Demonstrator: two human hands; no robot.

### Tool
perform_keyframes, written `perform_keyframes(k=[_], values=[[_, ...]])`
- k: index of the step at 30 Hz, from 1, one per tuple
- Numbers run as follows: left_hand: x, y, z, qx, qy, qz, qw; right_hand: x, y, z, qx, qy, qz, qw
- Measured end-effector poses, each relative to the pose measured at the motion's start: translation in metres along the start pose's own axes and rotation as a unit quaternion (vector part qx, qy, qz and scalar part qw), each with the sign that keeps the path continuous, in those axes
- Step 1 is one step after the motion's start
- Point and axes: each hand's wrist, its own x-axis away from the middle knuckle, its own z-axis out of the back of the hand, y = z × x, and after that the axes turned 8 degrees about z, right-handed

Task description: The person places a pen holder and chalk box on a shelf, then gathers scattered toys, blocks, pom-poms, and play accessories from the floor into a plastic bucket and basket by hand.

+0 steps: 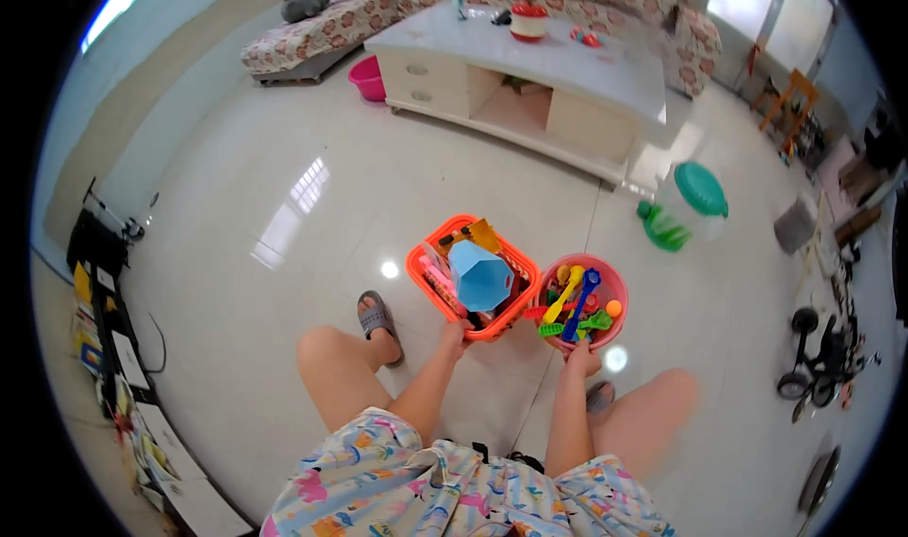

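My left hand (pixel 456 336) grips the near rim of an orange plastic basket (pixel 423 286). Inside the basket lie a light blue cup-like container (pixel 480 277), a yellow toy piece (pixel 484 233) and pink items (pixel 441 280). My right hand (pixel 581 358) is closed on the near edge of a pink bucket (pixel 619 291), just right of the basket. Several small toys fill the bucket, among them a blue toy spoon (pixel 582 302), a yellow toy spoon (pixel 564 296), a green piece (pixel 595 321) and an orange ball (pixel 614 307). The fingers under both rims are partly hidden.
A white coffee table (pixel 530 59) stands ahead, with a floral sofa (pixel 350 17) behind it. To the right on the tiled floor sits a clear tub with a green lid (pixel 701 189). A small black tricycle (pixel 818 362) is farther right; a low cabinet (pixel 161 438) lines the left.
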Motion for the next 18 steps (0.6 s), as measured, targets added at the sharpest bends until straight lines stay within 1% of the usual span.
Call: perform_keyframes(k=[2, 3, 6, 8, 10, 11, 12, 14, 16, 18], values=[[0.037, 0.042, -0.026, -0.013, 0.0, -0.035, 0.999, -0.013, -0.034, -0.013, -0.04, -0.042, 0.023, 0.998], [0.022, 0.051, -0.024, -0.033, 0.004, -0.058, 0.998, -0.017, -0.05, -0.018, -0.058, -0.062, 0.031, 0.996], [0.058, 0.095, -0.035, -0.052, 0.011, -0.133, 0.99, -0.027, -0.107, -0.043, -0.064, -0.137, 0.063, 0.986], [0.078, 0.128, -0.043, -0.05, 0.016, -0.177, 0.983, -0.042, -0.141, -0.068, 0.001, -0.165, 0.123, 0.979], [0.095, 0.153, -0.047, -0.048, 0.021, -0.22, 0.974, -0.027, -0.202, -0.087, 0.021, -0.214, 0.109, 0.97], [0.104, 0.163, -0.047, -0.048, 0.037, -0.227, 0.972, -0.022, -0.229, -0.097, 0.017, -0.229, 0.098, 0.968], [0.112, 0.17, -0.046, -0.035, 0.032, -0.236, 0.971, -0.023, -0.25, -0.111, 0.014, -0.244, 0.085, 0.966], [0.12, 0.173, -0.042, -0.014, 0.031, -0.247, 0.968, -0.053, -0.279, -0.137, 0.014, -0.347, 0.034, 0.937], [0.107, 0.171, -0.036, -0.009, 0.052, -0.257, 0.965, -0.062, -0.295, -0.161, 0.026, -0.368, 0.043, 0.928], [0.1, 0.168, -0.036, -0.01, 0.075, -0.278, 0.958, -0.068, -0.297, -0.187, 0.038, -0.394, 0.022, 0.918]])
